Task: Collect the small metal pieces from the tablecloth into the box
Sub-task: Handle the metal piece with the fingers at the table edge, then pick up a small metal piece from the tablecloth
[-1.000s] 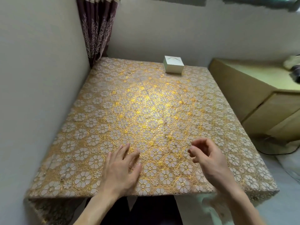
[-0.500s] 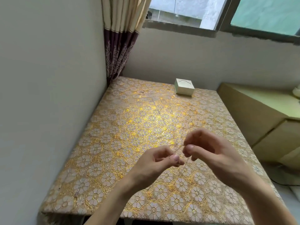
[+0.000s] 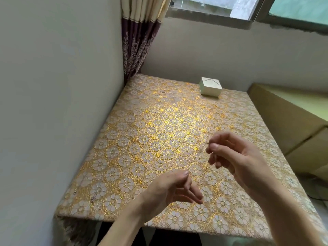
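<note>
A small white box (image 3: 210,86) stands at the far side of the table on the gold flowered tablecloth (image 3: 159,132). My right hand (image 3: 236,157) hovers above the cloth right of centre and pinches a thin metal piece (image 3: 206,144) between thumb and forefinger. My left hand (image 3: 170,190) hangs lower, near the front edge, fingers loosely curled and holding nothing. A few tiny pieces lie on the cloth near the front left corner (image 3: 92,198) and far left (image 3: 162,91); they are hard to make out against the pattern.
A grey wall runs along the table's left side, with a curtain (image 3: 140,41) in the far corner. A yellow-green cabinet (image 3: 291,110) stands close to the right of the table. A window sits above the back wall.
My left hand lifted off the cloth and met the right hand, then let go and dropped back toward the front edge. The right hand now holds the thin piece alone, further right.
</note>
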The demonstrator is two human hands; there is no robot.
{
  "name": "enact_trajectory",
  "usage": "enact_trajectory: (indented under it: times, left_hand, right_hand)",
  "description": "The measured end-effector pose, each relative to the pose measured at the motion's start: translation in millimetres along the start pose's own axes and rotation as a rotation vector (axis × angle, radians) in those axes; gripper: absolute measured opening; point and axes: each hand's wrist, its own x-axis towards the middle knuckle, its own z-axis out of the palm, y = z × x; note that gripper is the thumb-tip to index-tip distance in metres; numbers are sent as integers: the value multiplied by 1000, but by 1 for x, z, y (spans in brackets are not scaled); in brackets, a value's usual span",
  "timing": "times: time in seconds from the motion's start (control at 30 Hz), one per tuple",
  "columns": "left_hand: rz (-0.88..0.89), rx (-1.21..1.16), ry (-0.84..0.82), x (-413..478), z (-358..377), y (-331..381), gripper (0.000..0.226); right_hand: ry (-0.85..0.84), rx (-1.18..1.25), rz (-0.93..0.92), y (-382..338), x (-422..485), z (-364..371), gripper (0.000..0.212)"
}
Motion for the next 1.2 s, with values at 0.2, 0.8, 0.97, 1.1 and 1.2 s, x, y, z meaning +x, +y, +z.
enact_trajectory:
  times: [0.2, 0.8, 0.97, 1.1, 1.2]
  left_hand:
    - [-16, 36, 198, -15, -22, -3, 29]
    - [-353, 780, 401, -18, -43, -14, 16]
    - [-286, 1065, 442, -26, -30, -35, 18]
    - [-236, 993, 398, -32, -27, -44, 20]
    - [-227, 939, 392, -37, -28, -45, 22]
  right_hand:
    - [189, 75, 85, 30, -5, -8, 8]
    - [366, -718, 348, 152, -42, -21, 5]
    - [332, -888, 233, 158, -52, -19, 2]
    - [355, -997, 159, 167, -61, -11, 18]
    - [314, -897, 48, 166, -71, 6, 21]
